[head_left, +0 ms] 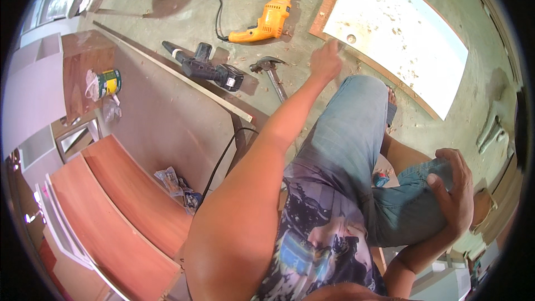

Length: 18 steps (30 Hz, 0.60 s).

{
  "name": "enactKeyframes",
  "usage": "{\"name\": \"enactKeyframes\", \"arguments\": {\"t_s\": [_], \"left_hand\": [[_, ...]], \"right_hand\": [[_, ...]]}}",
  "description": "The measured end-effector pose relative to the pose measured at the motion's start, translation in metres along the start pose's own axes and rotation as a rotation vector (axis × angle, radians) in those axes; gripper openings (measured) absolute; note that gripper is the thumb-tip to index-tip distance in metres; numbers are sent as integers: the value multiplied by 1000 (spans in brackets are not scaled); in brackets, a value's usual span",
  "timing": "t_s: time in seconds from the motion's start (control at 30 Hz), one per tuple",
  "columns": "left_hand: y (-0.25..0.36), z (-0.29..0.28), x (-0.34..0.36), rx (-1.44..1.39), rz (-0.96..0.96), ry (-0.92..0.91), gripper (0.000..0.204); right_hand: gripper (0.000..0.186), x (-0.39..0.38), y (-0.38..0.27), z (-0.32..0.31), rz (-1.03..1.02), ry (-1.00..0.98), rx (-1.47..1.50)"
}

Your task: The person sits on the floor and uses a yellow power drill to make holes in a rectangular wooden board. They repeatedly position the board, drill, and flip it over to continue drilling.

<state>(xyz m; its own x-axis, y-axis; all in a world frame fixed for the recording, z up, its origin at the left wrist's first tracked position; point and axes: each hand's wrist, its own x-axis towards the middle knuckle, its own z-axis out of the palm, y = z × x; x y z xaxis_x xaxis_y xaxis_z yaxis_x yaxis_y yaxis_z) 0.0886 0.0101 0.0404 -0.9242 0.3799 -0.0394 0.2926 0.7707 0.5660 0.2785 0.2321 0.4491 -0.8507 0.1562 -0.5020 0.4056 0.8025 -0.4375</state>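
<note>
My left hand (326,61) reaches forward to the near left corner of a white-faced board (407,39) with brown edges, lying on the floor. Its fingers are closed beside a small round hole (351,38) in the board. Whatever they grip, if anything, is too small to make out. My right hand (458,192) lies on my bent right knee with its fingers spread and nothing in them. A claw hammer (271,72) lies left of my left forearm, its handle partly hidden. Farther off is a yellow-orange corded drill (267,22) with a bit fitted.
A black cordless power tool (210,68) lies beside a long wooden strip (178,72). At left, a green and yellow can (109,83) stands near a brown panel (161,117). Reddish-brown boards (117,212) fill the lower left. Wood shavings litter the floor and board.
</note>
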Motion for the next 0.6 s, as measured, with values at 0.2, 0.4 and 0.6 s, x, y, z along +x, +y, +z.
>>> {"name": "enactKeyframes", "arguments": {"t_s": [0.2, 0.4, 0.6], "left_hand": [[-76, -64, -99, 17, -345, 81, 53], [-222, -167, -95, 287, -944, 1190, 78], [-287, -209, -63, -773, -839, 1095, 65]], "right_hand": [[50, 8, -3, -4, -51, -2, -90], [46, 22, 14, -6, -58, 25, -82], [42, 37, 37, 0, -223, 56, -28]]}}
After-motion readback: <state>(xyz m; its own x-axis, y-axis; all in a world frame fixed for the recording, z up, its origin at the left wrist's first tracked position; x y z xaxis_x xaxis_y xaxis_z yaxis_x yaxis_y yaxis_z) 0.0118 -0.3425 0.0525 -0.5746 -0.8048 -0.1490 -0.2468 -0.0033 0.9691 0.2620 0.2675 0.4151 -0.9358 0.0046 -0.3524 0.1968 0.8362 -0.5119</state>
